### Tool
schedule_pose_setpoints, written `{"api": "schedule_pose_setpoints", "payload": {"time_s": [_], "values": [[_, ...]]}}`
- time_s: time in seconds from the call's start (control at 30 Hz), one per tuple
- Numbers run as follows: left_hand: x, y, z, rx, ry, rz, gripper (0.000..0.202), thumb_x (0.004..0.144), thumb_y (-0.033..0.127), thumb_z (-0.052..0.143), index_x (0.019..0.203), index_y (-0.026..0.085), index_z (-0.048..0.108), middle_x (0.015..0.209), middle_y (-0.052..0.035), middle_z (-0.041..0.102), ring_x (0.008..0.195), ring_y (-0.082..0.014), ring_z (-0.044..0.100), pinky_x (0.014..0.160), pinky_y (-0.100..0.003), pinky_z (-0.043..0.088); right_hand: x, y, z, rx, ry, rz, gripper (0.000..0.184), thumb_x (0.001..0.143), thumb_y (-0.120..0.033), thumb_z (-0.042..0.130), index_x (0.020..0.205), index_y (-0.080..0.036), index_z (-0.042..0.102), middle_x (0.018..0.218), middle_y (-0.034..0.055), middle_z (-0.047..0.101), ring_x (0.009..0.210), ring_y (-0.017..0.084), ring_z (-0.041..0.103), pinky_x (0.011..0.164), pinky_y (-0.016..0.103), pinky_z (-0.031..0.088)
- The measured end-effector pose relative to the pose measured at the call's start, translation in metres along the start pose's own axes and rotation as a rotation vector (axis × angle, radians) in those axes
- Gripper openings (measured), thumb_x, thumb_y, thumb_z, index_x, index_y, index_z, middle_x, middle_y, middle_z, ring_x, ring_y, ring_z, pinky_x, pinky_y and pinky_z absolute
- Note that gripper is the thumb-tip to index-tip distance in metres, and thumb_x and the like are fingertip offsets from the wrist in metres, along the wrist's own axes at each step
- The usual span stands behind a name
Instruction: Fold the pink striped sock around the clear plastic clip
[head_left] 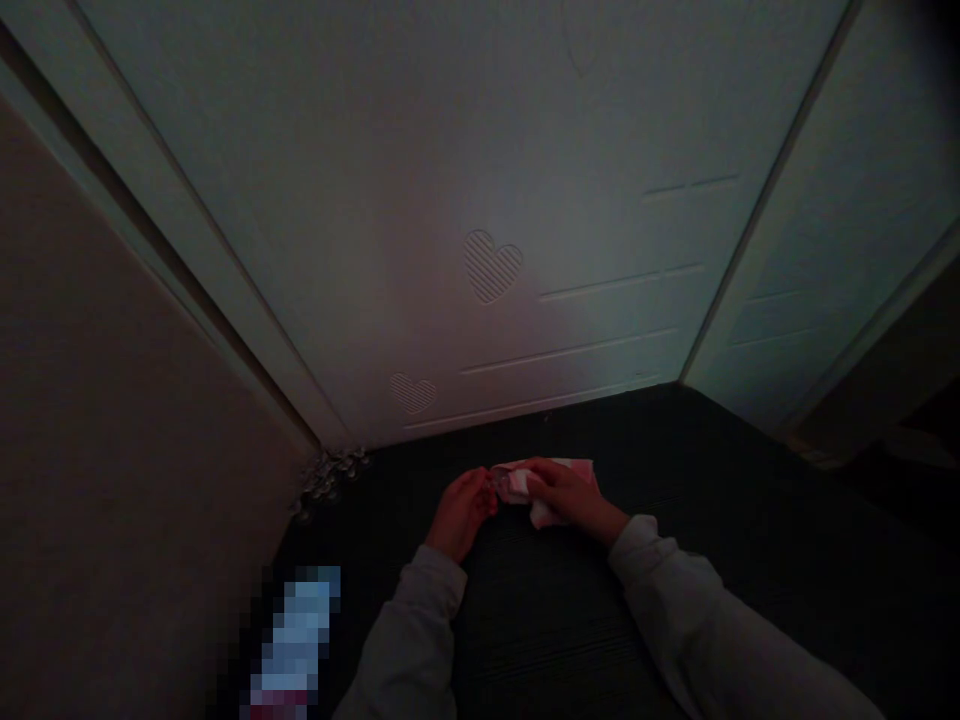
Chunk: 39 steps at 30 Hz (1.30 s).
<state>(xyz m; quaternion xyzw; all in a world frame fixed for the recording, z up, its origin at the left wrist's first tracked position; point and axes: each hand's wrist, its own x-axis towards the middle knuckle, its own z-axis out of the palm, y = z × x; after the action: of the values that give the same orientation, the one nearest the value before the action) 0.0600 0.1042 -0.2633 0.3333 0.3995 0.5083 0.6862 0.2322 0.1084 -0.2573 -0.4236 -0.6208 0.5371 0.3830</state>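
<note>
My right hand (568, 497) is closed on a pink and white cloth (541, 514), part of which lies spread behind and beneath the fingers on the dark surface. A small shiny, clear-looking piece (502, 484) sits between my two hands, at the cloth's left end; its kind is too dim to tell. My left hand (463, 508) has its fingers curled together at this piece and seems to grip its left side. The fingertips are partly hidden and the light is low.
Several small shiny pieces (330, 480) lie heaped at the left back corner of the dark tabletop (547, 620). A pale panel with embossed hearts (492, 267) rises behind. A brown wall (127, 430) stands left. At lower left is a pixelated bright screen (296, 635).
</note>
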Motion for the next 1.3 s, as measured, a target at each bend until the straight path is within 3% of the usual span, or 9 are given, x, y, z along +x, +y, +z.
{"api": "schedule_pose_setpoints", "payload": {"time_s": [0.13,0.27,0.43,0.63,0.8,0.97,1.3], "values": [[0.001,-0.002,-0.001,0.045,-0.051,0.026,0.029,0.065,0.036,0.067,0.076,0.012,0.057,0.063,0.0002,0.055,0.05,-0.0079,0.048,0.048,-0.022,0.034,0.003,0.011,0.001,-0.062,0.027,-0.002,0.014,0.073,-0.025,0.048,0.083,-0.017,0.056,0.071,-0.0003,0.057,0.06,0.013,0.051,0.052,0.024,0.039],[0.002,-0.003,-0.002,0.078,-0.07,0.04,0.028,0.067,0.036,0.065,0.076,0.012,0.057,0.062,0.0006,0.054,0.048,-0.0071,0.046,0.045,-0.021,0.032,0.004,0.017,0.001,-0.149,0.045,-0.074,0.01,0.072,-0.019,0.046,0.078,-0.017,0.054,0.07,-0.0004,0.055,0.06,0.013,0.049,0.054,0.023,0.038],[0.004,-0.004,-0.003,0.091,-0.085,0.056,0.028,0.067,0.037,0.064,0.077,0.011,0.058,0.063,0.0002,0.053,0.049,-0.0073,0.047,0.045,-0.021,0.033,0.001,0.014,0.003,-0.195,0.081,-0.117,0.009,0.076,-0.022,0.044,0.073,-0.018,0.052,0.068,-0.0008,0.052,0.061,0.013,0.048,0.055,0.024,0.038],[0.003,-0.004,-0.001,0.073,-0.033,0.047,0.031,0.062,0.038,0.068,0.074,0.012,0.057,0.061,0.0006,0.055,0.048,-0.0073,0.047,0.044,-0.021,0.032,0.0,0.012,0.004,-0.284,0.075,-0.135,0.013,0.078,-0.02,0.041,0.078,-0.018,0.054,0.072,0.0003,0.055,0.065,0.015,0.051,0.06,0.026,0.04],[0.002,-0.002,0.0,0.027,-0.016,0.05,0.029,0.063,0.037,0.068,0.073,0.012,0.057,0.059,0.0013,0.055,0.046,-0.0072,0.048,0.045,-0.021,0.033,0.0,0.007,0.005,-0.219,0.069,-0.148,0.025,0.079,-0.023,0.042,0.096,-0.016,0.058,0.097,0.0071,0.061,0.089,0.021,0.055,0.079,0.035,0.041],[0.003,-0.001,-0.004,-0.051,0.007,0.013,0.026,0.066,0.036,0.066,0.074,0.013,0.058,0.059,0.0009,0.056,0.049,-0.0069,0.05,0.049,-0.02,0.037,-0.001,0.008,0.002,-0.113,0.077,-0.153,0.033,0.077,-0.024,0.046,0.109,-0.019,0.053,0.113,0.0068,0.056,0.103,0.021,0.05,0.089,0.037,0.038],[0.005,0.0,-0.008,-0.189,0.059,-0.019,0.018,0.072,0.029,0.062,0.074,0.012,0.057,0.061,0.0004,0.056,0.052,-0.006,0.052,0.048,-0.017,0.041,0.002,0.007,0.004,-0.152,0.133,-0.128,0.028,0.082,-0.031,0.042,0.099,-0.016,0.059,0.098,0.0068,0.062,0.091,0.02,0.056,0.082,0.035,0.042]]}}
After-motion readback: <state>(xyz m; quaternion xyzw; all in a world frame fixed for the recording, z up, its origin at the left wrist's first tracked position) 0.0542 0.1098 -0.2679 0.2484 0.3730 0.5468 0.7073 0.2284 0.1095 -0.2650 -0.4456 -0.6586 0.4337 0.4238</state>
